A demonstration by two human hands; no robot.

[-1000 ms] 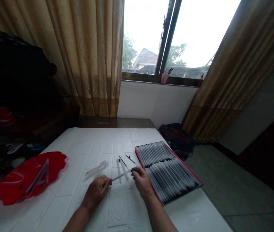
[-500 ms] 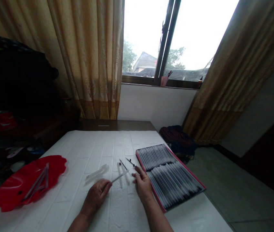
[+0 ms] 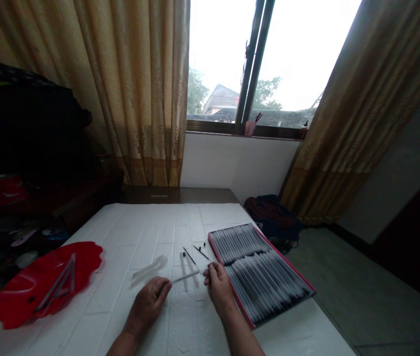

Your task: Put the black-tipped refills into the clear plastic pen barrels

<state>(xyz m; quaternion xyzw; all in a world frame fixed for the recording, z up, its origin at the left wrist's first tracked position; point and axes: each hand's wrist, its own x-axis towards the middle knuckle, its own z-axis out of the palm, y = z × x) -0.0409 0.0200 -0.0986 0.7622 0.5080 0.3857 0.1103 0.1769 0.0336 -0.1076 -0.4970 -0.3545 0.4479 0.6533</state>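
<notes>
My left hand [image 3: 149, 304] rests on the white table [image 3: 128, 232] with its fingers pinched on the near end of a thin clear pen barrel [image 3: 184, 277] that points up and right. A little to the right, my right hand [image 3: 218, 287] is curled, its fingertips pressed together on something too small to make out, beside the barrel's far end. Just beyond the hands lie loose clear tubes [image 3: 183, 264], thin black refills [image 3: 195, 252] and a clear cap piece [image 3: 149, 268]. A flat red-edged box [image 3: 261, 269] packed with several rows of pens lies against my right hand.
A red wavy dish [image 3: 42, 283] with a few clear pen parts sits at the table's left. Curtains [image 3: 128, 89] and a window [image 3: 250, 64] stand behind. A dark bundle [image 3: 272, 217] lies on the floor at right. Dark clutter fills the left side.
My right hand let go of the barrel's far end, moved a little right and curled its fingers. The left hand keeps its hold. The camera tilted slightly.
</notes>
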